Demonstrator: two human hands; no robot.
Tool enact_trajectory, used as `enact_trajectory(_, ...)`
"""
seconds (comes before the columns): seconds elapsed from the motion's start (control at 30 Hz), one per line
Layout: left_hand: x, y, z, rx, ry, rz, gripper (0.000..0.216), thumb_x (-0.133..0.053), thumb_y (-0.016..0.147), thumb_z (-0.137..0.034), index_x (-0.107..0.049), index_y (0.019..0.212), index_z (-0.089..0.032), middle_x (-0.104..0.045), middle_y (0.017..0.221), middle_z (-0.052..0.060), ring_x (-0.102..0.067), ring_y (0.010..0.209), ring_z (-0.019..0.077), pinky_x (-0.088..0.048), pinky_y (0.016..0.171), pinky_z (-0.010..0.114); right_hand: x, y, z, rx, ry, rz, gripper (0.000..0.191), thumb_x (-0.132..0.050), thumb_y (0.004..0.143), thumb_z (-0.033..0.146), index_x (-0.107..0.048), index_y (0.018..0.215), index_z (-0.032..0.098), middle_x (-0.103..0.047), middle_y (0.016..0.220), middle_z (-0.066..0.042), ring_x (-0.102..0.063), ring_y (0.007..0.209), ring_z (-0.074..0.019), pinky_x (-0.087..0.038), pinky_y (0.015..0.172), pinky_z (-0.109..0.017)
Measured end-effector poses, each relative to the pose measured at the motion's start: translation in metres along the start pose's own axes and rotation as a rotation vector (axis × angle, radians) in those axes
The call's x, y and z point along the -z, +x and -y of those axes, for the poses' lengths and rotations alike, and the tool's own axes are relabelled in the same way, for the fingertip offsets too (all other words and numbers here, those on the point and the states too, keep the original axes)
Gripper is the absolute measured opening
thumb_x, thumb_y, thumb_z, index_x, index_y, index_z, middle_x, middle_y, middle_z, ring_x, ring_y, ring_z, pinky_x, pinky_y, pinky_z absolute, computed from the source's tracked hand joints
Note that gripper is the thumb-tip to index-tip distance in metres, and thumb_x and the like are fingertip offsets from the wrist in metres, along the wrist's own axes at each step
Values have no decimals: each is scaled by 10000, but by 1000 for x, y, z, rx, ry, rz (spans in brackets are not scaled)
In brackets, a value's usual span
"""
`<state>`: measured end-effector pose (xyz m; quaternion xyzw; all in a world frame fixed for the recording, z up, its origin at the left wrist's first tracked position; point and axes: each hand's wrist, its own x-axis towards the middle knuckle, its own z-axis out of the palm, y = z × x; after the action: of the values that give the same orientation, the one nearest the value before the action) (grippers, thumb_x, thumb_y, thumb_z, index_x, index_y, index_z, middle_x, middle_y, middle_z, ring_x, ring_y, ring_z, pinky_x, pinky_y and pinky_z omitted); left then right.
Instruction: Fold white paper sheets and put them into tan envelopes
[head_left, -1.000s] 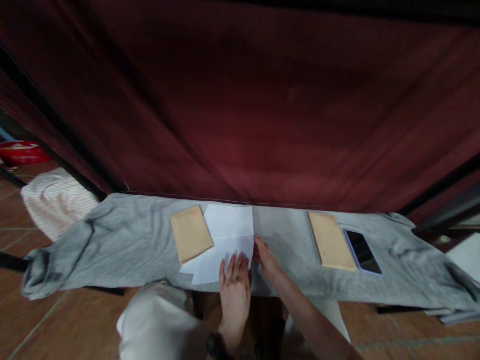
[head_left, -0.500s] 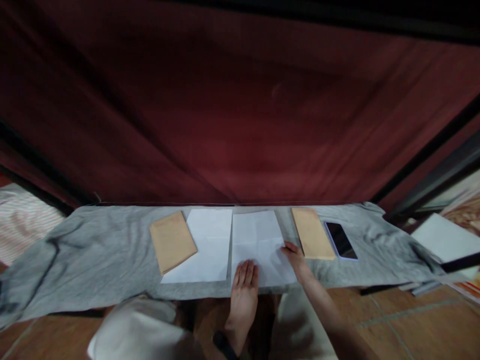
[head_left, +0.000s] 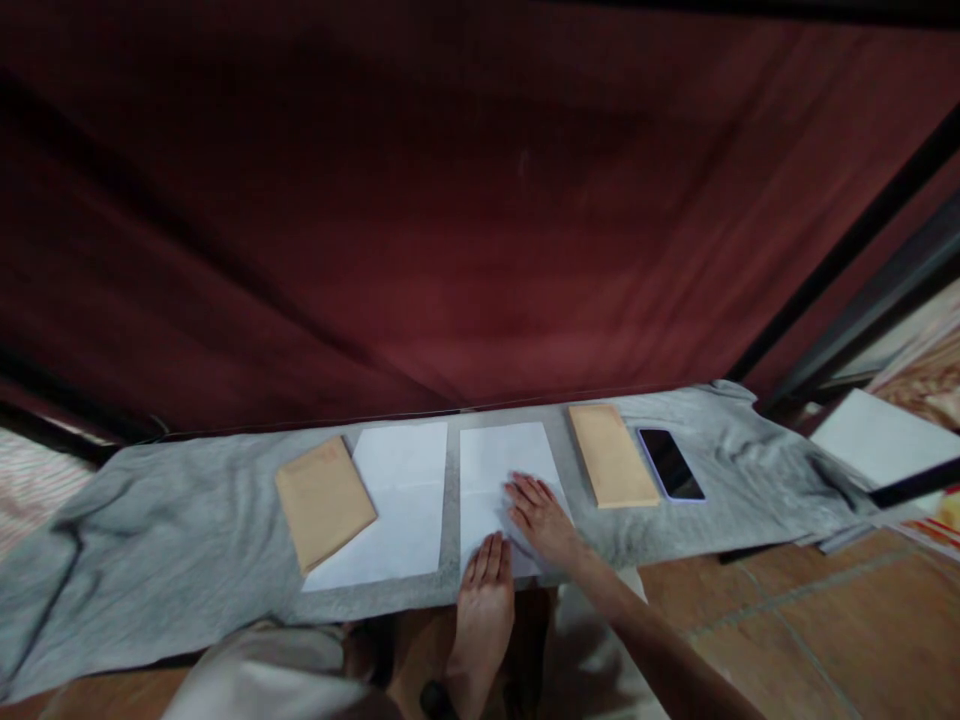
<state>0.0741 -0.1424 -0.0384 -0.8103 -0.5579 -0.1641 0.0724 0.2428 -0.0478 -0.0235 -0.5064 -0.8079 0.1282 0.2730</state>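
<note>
My left hand (head_left: 486, 590) lies flat on the near edge of a white sheet of paper (head_left: 495, 452), its fingers stretched out side by side. On the same sheet, to the right of its middle, my right hand (head_left: 546, 520) rests palm down with the fingers out. Faint fold creases cross the paper. Left of it, across a narrow gap, lies a second white sheet (head_left: 405, 500). A brown envelope-like packet (head_left: 324, 505) covers part of that second sheet's left side.
A stack of brown envelopes (head_left: 611, 455) and a phone (head_left: 671, 465) in a lilac case lie to the right. Grey cloth (head_left: 202, 530) covers the narrow table. A dark red curtain (head_left: 450, 250) hangs behind it. A white flat object (head_left: 885, 440) is at far right.
My right hand has left the sheet's right edge and moved left onto its surface. My left hand stays at the near edge. The camera view has tilted slightly.
</note>
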Motion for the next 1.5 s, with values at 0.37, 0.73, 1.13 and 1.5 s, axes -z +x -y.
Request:
enact_trajectory(0.37,6,101,18,35,-160,-7,533,-331,1024,-347,-422,1486,-96,-479,1519,155,-418,1428,253,-383,1158,460,-16,24,-14,54,-190,112,560,-449,962,192,-406,1520,190,-365,1589,-115,-354,1459,-273,-273,1200,-493)
enact_trajectory(0.73,-53,151,48,180,-43,42,628,-307,1014,-416,-390,1494,-21,-373,1567,206,-286,1494,288,-265,1212,483,-15,74,-51,-75,-322,18,496,-357,1016,248,-436,1499,166,-390,1574,-119,-351,1462,-272,-254,1197,-502)
enact_trajectory(1.13,-54,158,53,364,8,28,617,-329,994,-336,-363,1499,17,-336,1574,235,-291,1491,298,-243,1221,467,-13,78,-42,-210,-442,-108,506,-359,1032,269,-438,1475,38,-420,1538,-187,-404,1429,-280,-270,1192,-469)
enact_trajectory(1.5,-39,135,52,314,-8,51,594,-294,1013,-331,-368,1502,-3,-366,1571,211,-292,1492,278,-233,1227,451,2,-39,-11,-38,-363,-62,532,-434,1021,326,-406,1511,120,-426,1549,-153,-402,1430,-268,-300,1192,-462)
